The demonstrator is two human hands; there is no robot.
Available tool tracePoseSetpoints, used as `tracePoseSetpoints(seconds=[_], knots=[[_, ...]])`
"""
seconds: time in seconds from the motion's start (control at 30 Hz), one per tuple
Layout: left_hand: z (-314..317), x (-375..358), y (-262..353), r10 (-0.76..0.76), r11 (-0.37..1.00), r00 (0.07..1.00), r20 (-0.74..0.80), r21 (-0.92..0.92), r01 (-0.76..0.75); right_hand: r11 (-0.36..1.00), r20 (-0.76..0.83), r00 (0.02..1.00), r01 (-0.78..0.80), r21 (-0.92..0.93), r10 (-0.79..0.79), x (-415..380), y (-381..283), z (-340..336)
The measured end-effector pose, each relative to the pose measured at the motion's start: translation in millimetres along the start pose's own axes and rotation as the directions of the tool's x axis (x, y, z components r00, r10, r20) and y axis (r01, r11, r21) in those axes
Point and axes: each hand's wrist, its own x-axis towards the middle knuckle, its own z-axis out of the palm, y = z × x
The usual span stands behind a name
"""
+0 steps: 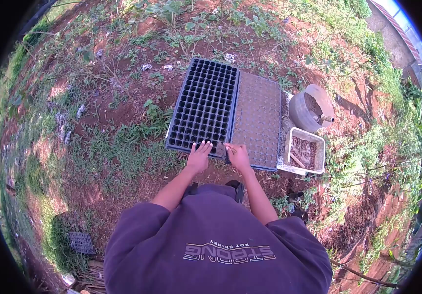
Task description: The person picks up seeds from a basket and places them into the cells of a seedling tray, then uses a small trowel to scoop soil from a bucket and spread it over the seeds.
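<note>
Head view: purple shirt [211,245] reads "STRONG NOT SKINNY", hands [218,156] on trays [206,105].

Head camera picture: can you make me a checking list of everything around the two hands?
Surface: red soil with grass patches.
Job's things: empty black seed tray; soil-filled tray beside it, edges touching.
Clutter: white tub of soil, round grey bucket, small dark tray behind.
Hands: left hand flat on the empty tray's near edge; right hand at the filled tray's corner, pinching something thin, unclear.
Cables: nothing seen.
Surroundings: weeds, wall far right.
</note>
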Motion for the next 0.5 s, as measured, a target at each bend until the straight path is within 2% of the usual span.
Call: tracePoseSetpoints(seconds=[0.1,0.17,0.5], knots=[[-4,-1,3,-0.013,1.0,1.0,0.014,0.019,0.013,1.0,0.001,1.0,0.03,0.001,-0.03,-1,5,7],[-9,0,7,-0.053,0.999,0.995,0.087,0.016,0.052,0.999,-0.006,0.999,0.046,-0.006,-0.046,-4,9,8],[-3,2,14,-0.138,0.99,0.986,0.089,-0.021,0.14,0.995,-0.021,0.995,0.101,-0.002,-0.101,1,10,8]])
